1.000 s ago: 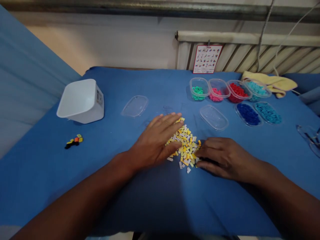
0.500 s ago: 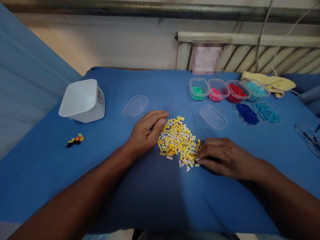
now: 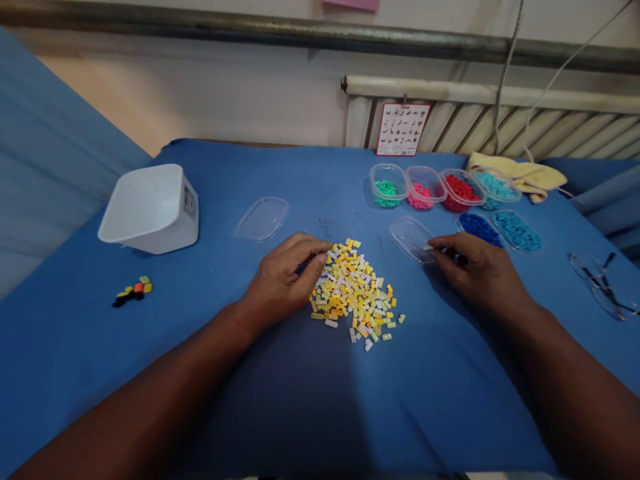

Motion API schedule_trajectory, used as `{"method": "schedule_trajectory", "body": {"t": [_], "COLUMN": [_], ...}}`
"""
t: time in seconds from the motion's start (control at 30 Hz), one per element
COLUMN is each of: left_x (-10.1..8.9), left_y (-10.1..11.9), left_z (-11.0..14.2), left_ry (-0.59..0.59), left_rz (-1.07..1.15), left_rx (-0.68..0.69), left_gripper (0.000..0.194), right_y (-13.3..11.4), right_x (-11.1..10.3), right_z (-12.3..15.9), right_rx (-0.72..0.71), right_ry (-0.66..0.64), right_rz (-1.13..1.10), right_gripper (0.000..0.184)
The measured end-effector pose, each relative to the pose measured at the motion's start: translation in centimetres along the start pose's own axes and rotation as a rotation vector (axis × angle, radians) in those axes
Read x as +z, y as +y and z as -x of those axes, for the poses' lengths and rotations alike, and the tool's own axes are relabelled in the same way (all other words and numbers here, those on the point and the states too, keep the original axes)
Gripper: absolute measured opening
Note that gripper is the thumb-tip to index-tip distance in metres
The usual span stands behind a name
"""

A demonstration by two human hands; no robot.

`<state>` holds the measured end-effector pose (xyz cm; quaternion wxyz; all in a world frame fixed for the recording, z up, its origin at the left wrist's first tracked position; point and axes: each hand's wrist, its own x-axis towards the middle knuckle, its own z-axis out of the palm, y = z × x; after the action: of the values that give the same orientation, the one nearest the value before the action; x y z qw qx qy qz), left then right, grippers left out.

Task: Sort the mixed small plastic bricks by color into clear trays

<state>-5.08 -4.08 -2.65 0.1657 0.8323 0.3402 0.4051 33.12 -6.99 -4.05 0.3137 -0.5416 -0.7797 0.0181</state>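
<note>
A heap of small yellow and white bricks (image 3: 356,291) lies on the blue tablecloth (image 3: 310,400). My left hand (image 3: 285,279) rests on the cloth against the heap's left edge, fingers curled loosely, fingertips touching the bricks. My right hand (image 3: 477,270) is off to the right of the heap, its fingers pinched together at the near rim of an empty clear plastic container (image 3: 411,237). What the pinch holds is too small to make out.
A white tub (image 3: 150,210) stands at the left, with a small black, yellow and orange brick cluster (image 3: 133,292) in front of it. A clear lid (image 3: 262,219) lies mid-table. Several clear containers of coloured bricks (image 3: 450,193) sit back right, glasses (image 3: 603,290) far right.
My right hand has left the heap's lower right edge and moved up and right to the empty container. My left hand drew back from on top of the heap to its left side.
</note>
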Motion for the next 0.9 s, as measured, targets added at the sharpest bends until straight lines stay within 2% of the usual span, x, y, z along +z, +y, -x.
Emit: {"method": "schedule_trajectory", "body": {"t": [0.13, 0.47, 0.63, 0.7, 0.77, 0.83, 0.9], "left_x": [0.0, 0.2, 0.1, 0.1, 0.2, 0.2, 0.3], "left_y": [0.0, -0.1, -0.1, -0.1, -0.2, -0.3, -0.3], "left_z": [0.0, 0.0, 0.0, 0.0, 0.0, 0.1, 0.1], "left_ry": [-0.003, -0.016, -0.021, -0.021, -0.022, -0.025, -0.026], "left_rz": [0.006, 0.025, 0.011, 0.007, 0.007, 0.01, 0.012], "left_rx": [0.001, 0.044, 0.047, 0.044, 0.042, 0.035, 0.034], "left_gripper": [0.02, 0.018, 0.018, 0.017, 0.017, 0.017, 0.017], "right_y": [-0.1, -0.1, 0.5, 0.7, 0.8, 0.7, 0.7], "right_x": [-0.2, 0.4, -0.3, -0.5, -0.1, 0.6, 1.4], "right_z": [0.0, 0.1, 0.1, 0.1, 0.1, 0.2, 0.3], "right_rx": [0.025, -0.001, -0.015, -0.012, -0.004, 0.008, 0.03], "right_ry": [0.02, -0.04, -0.052, -0.058, -0.074, -0.086, -0.076], "right_rz": [0.008, -0.001, 0.055, 0.058, 0.047, 0.054, 0.087], "right_gripper": [0.023, 0.024, 0.03, 0.036, 0.05, 0.067, 0.075]}}
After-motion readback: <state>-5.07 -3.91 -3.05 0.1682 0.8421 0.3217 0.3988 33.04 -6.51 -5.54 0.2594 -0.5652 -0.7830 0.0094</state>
